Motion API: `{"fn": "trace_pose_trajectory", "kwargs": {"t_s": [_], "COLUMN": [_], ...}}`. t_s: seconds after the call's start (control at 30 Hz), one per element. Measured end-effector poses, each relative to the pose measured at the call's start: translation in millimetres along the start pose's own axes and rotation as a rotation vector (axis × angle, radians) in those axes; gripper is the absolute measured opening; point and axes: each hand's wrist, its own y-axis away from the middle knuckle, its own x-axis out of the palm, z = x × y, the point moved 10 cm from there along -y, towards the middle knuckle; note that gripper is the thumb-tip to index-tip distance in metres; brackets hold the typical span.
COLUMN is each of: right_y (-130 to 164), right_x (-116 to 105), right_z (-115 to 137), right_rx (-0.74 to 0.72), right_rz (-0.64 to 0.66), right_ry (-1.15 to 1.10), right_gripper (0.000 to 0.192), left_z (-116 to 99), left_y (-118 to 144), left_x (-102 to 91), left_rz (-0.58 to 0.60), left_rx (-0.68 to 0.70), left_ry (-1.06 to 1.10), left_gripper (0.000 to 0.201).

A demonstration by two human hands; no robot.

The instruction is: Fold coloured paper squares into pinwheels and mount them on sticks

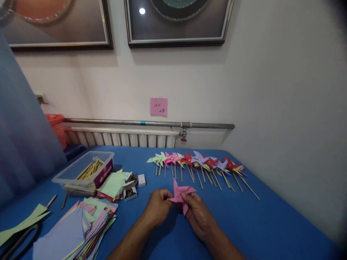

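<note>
Both of my hands hold a pink paper pinwheel head (pixel 180 195) just above the blue table (pixel 271 224). My left hand (pixel 158 207) pinches its left side and my right hand (pixel 196 213) grips its right side with fingers at its centre. No stick is visible on this pinwheel. Behind it, a row of finished pinwheels (pixel 200 162) in green, pink, red, purple and yellow lies with wooden sticks pointing toward me.
A clear plastic tub of wooden sticks (pixel 85 171) stands at left. Beside it are a stack of cut paper (pixel 112 186) and small open boxes of pins (pixel 130 191). Coloured paper sheets (pixel 78 231) and scissors (pixel 16 240) lie at front left. A radiator (pixel 121 139) runs along the wall.
</note>
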Motion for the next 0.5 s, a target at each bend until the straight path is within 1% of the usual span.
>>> {"fn": "trace_pose_trajectory", "kwargs": {"t_s": [0.17,0.33,0.43,0.5], "right_y": [1.7,1.2,0.9,1.3], "right_x": [2.6,1.5,2.1,2.6], "right_z": [1.5,0.5,-0.8,1.2], "right_rx": [0.004,0.012,0.017,-0.003], "right_rz": [0.01,0.001,0.006,0.006], "right_ry": [-0.003,-0.006,-0.003,0.0], "right_gripper": [0.042,0.042,0.042,0.041], "left_z": [-1.1,-0.3,-3.7,-6.4], "left_y": [0.2,0.6,2.0,3.1], "left_x": [-3.5,-2.4,-1.9,-2.3], "left_rz": [-0.024,-0.014,-0.012,-0.016], "left_rx": [0.005,-0.019,-0.016,-0.013], "left_ry": [-0.044,-0.049,-0.06,-0.071], "left_gripper": [0.007,0.009,0.011,0.013]}}
